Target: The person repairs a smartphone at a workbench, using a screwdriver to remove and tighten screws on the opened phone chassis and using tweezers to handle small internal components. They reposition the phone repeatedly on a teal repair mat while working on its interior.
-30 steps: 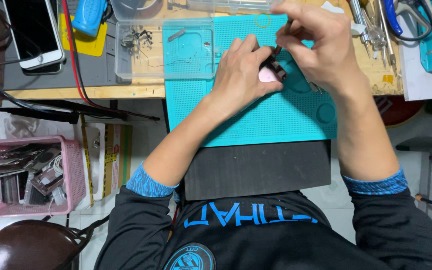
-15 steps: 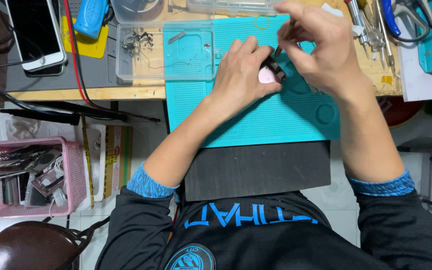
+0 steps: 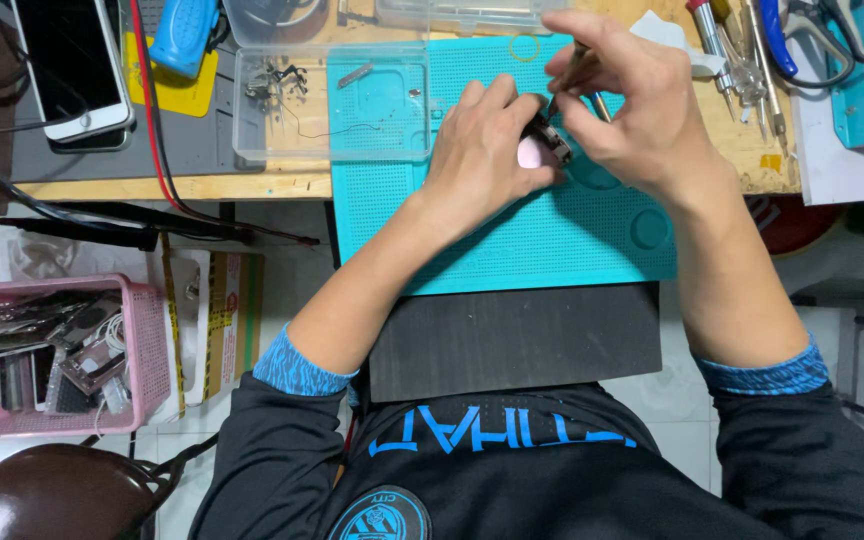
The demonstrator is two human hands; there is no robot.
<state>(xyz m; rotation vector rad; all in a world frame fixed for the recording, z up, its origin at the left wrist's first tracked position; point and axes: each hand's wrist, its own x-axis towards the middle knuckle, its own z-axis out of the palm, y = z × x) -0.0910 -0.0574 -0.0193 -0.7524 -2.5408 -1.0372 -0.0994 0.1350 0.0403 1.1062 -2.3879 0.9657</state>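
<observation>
Mid-job by the look of it: left hand (image 3: 482, 150) pins a small pink-and-black device (image 3: 537, 148) on the teal silicone work mat (image 3: 512, 240), right hand (image 3: 632, 100) pinches a thin metal tool (image 3: 574, 62) at it, loose parts lying in the clear plastic tray (image 3: 332, 105).

Near the top centre, my left hand (image 3: 482, 150) covers most of the small pink-and-black part (image 3: 535, 150) I grip, so I cannot tell its shape. My right hand (image 3: 632, 105) hides most of the thin metal tool (image 3: 574, 62) it pinches. The white smartphone (image 3: 60, 62), blue-handled scissors (image 3: 832, 28) and clear plastic lidded box (image 3: 457, 14) are cut by the top edge. The tiny metal bits (image 3: 274, 82) in the clear plastic tray (image 3: 332, 135) are too small to identify.
</observation>
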